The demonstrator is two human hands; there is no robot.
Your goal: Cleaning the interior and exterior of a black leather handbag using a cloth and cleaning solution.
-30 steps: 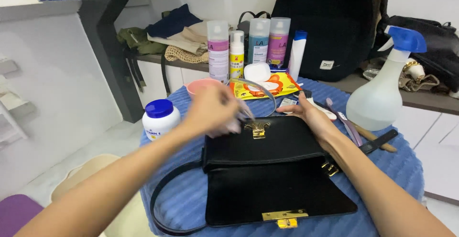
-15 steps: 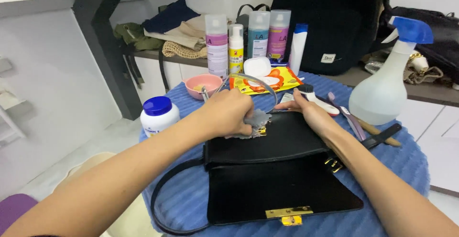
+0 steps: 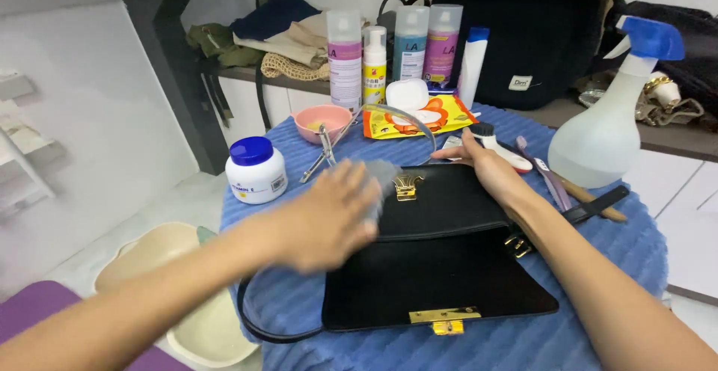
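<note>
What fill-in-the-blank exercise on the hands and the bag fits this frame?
1. The left hand presses a ___ cloth on the black handbag.
2. The right hand rests on the bag's far ___ corner.
3. The white jar has a ___ lid.
4. The clasp is ___ coloured.

Missing: grey; right; blue; gold

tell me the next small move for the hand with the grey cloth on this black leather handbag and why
Probably another stroke of the small grey cloth along the black leather handbag's open flap, near the gold clasp. The left hand lies on the flap's left end, blurred mid-wipe, while the right hand steadies the far edge.
</note>
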